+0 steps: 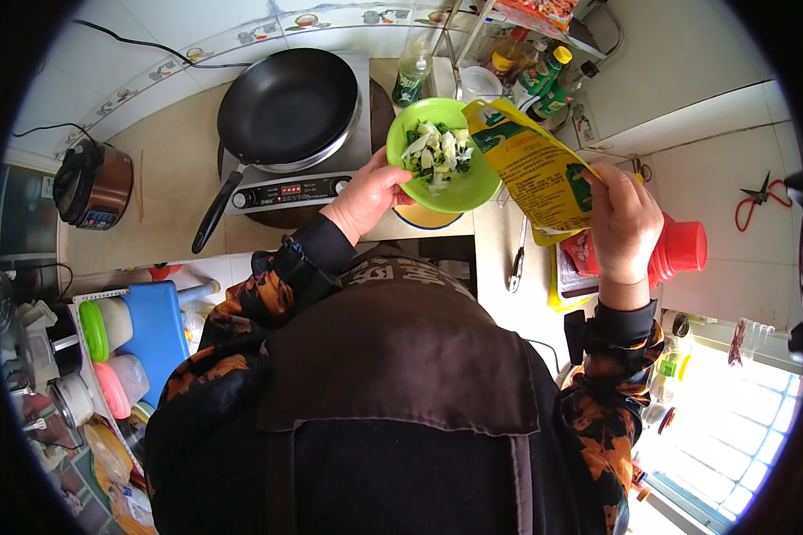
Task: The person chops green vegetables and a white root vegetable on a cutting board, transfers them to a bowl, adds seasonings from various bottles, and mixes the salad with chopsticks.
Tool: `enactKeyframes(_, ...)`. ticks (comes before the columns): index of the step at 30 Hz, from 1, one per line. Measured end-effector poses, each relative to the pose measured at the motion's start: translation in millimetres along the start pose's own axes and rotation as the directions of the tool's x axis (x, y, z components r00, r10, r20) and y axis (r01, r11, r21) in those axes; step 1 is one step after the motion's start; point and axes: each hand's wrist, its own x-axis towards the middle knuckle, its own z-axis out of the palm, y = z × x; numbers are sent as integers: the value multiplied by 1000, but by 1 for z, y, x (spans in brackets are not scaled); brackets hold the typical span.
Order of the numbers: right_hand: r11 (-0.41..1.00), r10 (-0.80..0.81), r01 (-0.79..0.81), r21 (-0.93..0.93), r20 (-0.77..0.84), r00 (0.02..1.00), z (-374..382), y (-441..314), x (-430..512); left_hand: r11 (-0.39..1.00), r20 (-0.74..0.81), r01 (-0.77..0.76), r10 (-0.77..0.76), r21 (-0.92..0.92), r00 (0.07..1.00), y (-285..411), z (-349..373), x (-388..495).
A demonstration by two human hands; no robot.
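Note:
My left hand (373, 194) grips the left rim of a light green bowl (465, 187), holding it raised and slightly tilted. Chopped green and white vegetable pieces (438, 150) lie in the bowl. In my right hand (622, 217) is a yellow printed packet (535, 174), pinched at its lower end, with its other end slanting down over the bowl's right rim. Whether anything is coming out of the packet cannot be seen. Partly hidden beneath the bowl is a yellowish dish with a blue rim (428, 218) on the counter.
A black frying pan (288, 107) sits on an induction cooker (291, 192), its handle toward me. Left stands a rice cooker (97, 184). Behind the bowl are a green-labelled bottle (412, 73) and several sauce bottles (542, 73). A utensil (516, 267) and red container (682, 247) are at right.

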Motion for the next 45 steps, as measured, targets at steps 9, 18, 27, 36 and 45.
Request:
enactKeyframes(9, 999, -31, 32, -10, 31, 999, 6, 2, -17, 999, 6, 22, -22, 40, 1000, -4, -5, 4)
enactKeyframes(18, 1000, 0, 2, -23, 85, 996, 7, 5, -29, 998, 36, 20, -22, 67, 999, -2, 1, 5)
enactKeyframes(27, 996, 86, -88, -26, -79, 993, -2, 9, -36, 999, 61, 13, -15, 31, 998, -5, -5, 10)
enactKeyframes(36, 992, 112, -111, -61, 12, 994, 2, 7, -48, 1000, 78, 25, -27, 19, 997, -6, -3, 14)
enactKeyframes(45, 983, 176, -180, -39, -79, 981, -6, 9, -53, 999, 102, 46, -47, 10, 994, -5, -1, 17)
